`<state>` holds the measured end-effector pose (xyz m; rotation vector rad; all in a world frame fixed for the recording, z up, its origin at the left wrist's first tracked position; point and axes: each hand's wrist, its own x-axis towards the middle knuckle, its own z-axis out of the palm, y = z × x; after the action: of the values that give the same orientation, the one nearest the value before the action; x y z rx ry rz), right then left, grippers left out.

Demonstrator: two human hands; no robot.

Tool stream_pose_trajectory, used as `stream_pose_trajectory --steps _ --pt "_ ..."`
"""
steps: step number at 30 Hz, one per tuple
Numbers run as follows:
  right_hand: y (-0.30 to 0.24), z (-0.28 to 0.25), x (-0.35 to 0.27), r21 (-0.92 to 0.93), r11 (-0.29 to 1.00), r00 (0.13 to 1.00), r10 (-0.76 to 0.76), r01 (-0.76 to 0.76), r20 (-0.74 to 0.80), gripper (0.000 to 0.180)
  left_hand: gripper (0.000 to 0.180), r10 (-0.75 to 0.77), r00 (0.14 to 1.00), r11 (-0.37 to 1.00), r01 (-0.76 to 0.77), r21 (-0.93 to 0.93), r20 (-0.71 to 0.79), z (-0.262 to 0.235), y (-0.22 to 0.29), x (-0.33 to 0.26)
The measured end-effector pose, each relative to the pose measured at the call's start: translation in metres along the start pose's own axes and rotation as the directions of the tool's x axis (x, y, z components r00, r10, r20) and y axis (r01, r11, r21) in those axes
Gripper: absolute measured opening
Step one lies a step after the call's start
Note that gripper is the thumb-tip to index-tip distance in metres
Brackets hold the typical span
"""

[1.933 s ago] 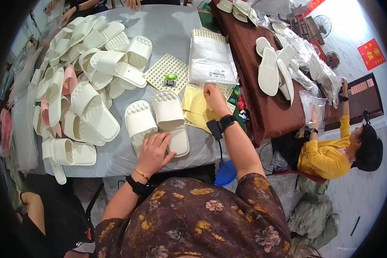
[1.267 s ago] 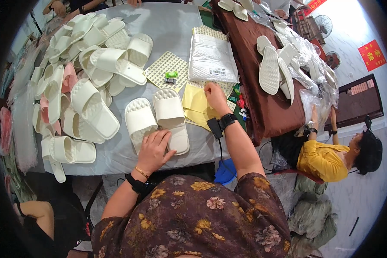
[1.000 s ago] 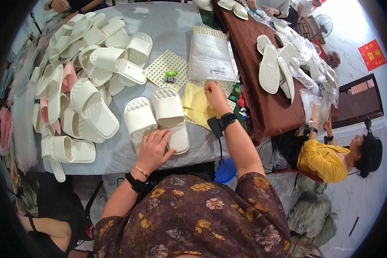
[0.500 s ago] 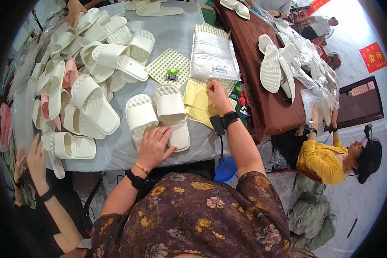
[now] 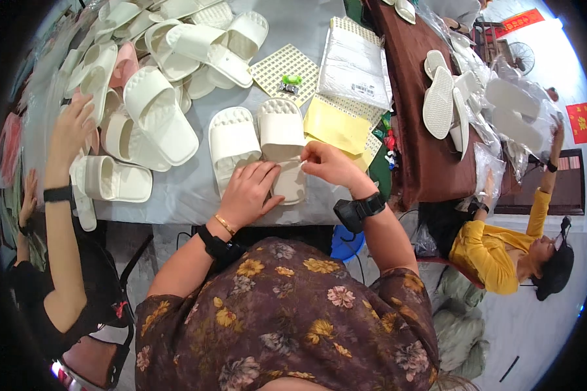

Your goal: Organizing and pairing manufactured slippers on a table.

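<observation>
A pair of white slide slippers lies side by side before me, the left slipper (image 5: 233, 137) and the right slipper (image 5: 280, 125), toes pointing away. Across their heel ends rests my left hand (image 5: 249, 190), open, its fingers laid over the footbeds. My right hand (image 5: 332, 168) is at the right slipper's right edge, thumb and fingertips pinched together; anything between them is too small to make out. Just beyond it are yellow paper sheets (image 5: 336, 127), partly over sticker sheets with a small grid pattern (image 5: 284, 70).
White slippers (image 5: 160, 117) with some pink ones are piled at the left, where a co-worker's hand (image 5: 72, 130) reaches in. A white padded package (image 5: 355, 65) lies beyond the yellow sheets. At right, a person in yellow (image 5: 496, 251) handles bagged slippers by a brown-covered table (image 5: 414, 130).
My right hand has moved from the yellow sheets to the right slipper. My left hand stays on the pair. The left co-worker's hand has reached onto the pile; the person in yellow has lifted a bagged slipper.
</observation>
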<state>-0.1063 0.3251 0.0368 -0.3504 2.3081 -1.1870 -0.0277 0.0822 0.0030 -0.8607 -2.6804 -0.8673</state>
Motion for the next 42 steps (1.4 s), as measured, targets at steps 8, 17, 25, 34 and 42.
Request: stream_pose_trajectory --steps 8,17,25,34,42 --pt "-0.020 0.017 0.003 -0.119 0.993 0.994 -0.009 0.022 0.108 0.022 0.058 0.000 1.000 1.000 0.000 0.005 -0.008 0.002 -0.001 -0.003" --pt "-0.029 0.008 -0.004 -0.064 0.998 0.999 -0.017 0.019 0.033 0.020 0.081 -0.045 0.999 0.999 0.045 0.005 -0.003 0.003 0.000 -0.002" --pt "-0.028 0.018 0.004 -0.233 0.972 0.996 -0.003 0.025 0.094 0.022 0.083 -0.046 0.999 0.999 0.046 0.021 0.002 0.003 -0.001 -0.002" --pt "-0.023 0.024 0.014 -0.343 0.937 0.995 -0.036 0.066 0.092 0.023 0.070 -0.037 0.999 0.999 0.037 0.008 -0.034 0.007 -0.003 -0.004" --pt "-0.020 0.032 0.011 -0.387 0.921 0.999 -0.037 0.036 0.006 0.019 0.052 -0.046 0.999 0.999 0.046 -0.022 0.006 0.003 -0.001 -0.002"
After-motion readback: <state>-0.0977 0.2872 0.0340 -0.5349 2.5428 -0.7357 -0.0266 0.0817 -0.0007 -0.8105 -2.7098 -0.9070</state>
